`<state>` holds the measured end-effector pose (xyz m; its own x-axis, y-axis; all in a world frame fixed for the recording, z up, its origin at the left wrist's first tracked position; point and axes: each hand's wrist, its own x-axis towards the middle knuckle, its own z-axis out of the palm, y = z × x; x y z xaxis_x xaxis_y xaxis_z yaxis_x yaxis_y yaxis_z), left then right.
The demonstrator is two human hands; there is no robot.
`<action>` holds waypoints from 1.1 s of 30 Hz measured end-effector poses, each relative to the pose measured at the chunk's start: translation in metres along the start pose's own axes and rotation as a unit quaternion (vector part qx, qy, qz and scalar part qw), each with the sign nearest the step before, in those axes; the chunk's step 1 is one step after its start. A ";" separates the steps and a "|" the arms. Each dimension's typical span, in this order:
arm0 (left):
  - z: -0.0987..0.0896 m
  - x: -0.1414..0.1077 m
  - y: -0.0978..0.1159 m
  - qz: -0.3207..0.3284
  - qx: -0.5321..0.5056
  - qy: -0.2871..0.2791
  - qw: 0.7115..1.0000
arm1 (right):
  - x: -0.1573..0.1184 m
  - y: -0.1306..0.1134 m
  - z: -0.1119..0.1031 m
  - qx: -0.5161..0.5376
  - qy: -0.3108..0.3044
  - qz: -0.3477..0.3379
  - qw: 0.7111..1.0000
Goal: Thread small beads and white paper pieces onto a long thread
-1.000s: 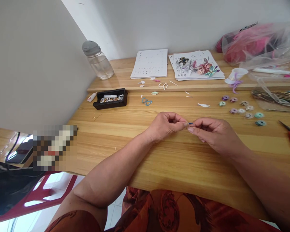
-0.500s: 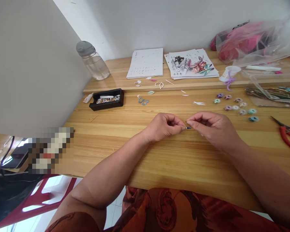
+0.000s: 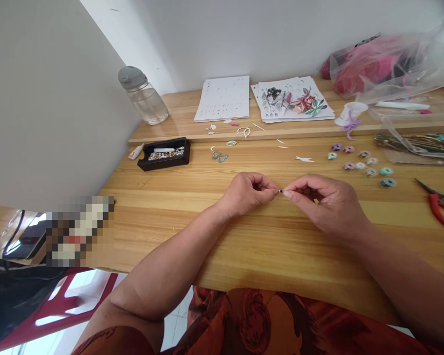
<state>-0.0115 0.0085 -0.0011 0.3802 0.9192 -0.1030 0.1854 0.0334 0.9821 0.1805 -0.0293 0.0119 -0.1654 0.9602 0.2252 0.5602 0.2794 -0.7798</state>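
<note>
Both hands low over wooden table [image 3: 266, 256], near its middle, fingertips meeting. Left hand [image 3: 247, 194] curled, thumb + forefinger pinched on one end of a tiny dark piece [image 3: 280, 191]. Right hand [image 3: 325, 202] same: thumb + forefinger pinched on the other end, other fingers loosely folded under. Piece sits betw. the two pinches, just above the table top; too small to tell what it is or its shape. Forearms rest on the table's near edge.

Around them:
- Row of small paper coils [image 3: 360, 164], purple/teal/white, right of the hands, well apart.
- Red-handled pliers [image 3: 442, 209] at far right edge, lying flat.
- Blue curled paper shape [image 3: 219, 156] beyond left hand, near.
- Black tray [image 3: 165, 153] w/ small beads, far left; small glue tube [image 3: 135, 152] just beside it.
- Clear water bottle [image 3: 144, 96], grey lid, upright in back-left corner on the raised shelf.
- Two white stencil-sheet stacks: plain one [image 3: 224, 97], and one [image 3: 277, 114] w/ finished paper flowers [image 3: 303, 102] lying on it.
- Pink stuff in clear plastic bag [image 3: 377, 64], back right.
- Clear box [image 3: 414, 123] w/ paper strips at right.
</note>
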 end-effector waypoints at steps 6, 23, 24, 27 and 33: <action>0.001 -0.002 0.000 -0.007 -0.033 -0.063 0.997 | 0.010 0.004 -0.002 0.065 -0.015 0.037 0.997; 0.000 0.000 0.000 0.004 0.009 -0.002 1.000 | 0.000 0.000 -0.001 -0.013 0.010 -0.019 1.000; 0.000 0.000 0.000 0.002 0.009 -0.015 1.000 | 0.002 0.001 -0.002 -0.008 0.012 -0.018 1.000; 0.001 -0.002 0.000 -0.004 -0.012 -0.046 0.999 | 0.007 0.006 -0.003 0.034 0.007 0.015 0.999; 0.001 -0.003 0.005 -0.017 -0.080 -0.035 0.996 | 0.011 0.011 0.002 0.111 -0.043 0.083 0.989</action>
<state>-0.0109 0.0055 0.0040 0.4391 0.8872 -0.1418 0.0539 0.1316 0.9898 0.1832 -0.0159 0.0051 -0.1589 0.9865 0.0397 0.3959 0.1005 -0.9128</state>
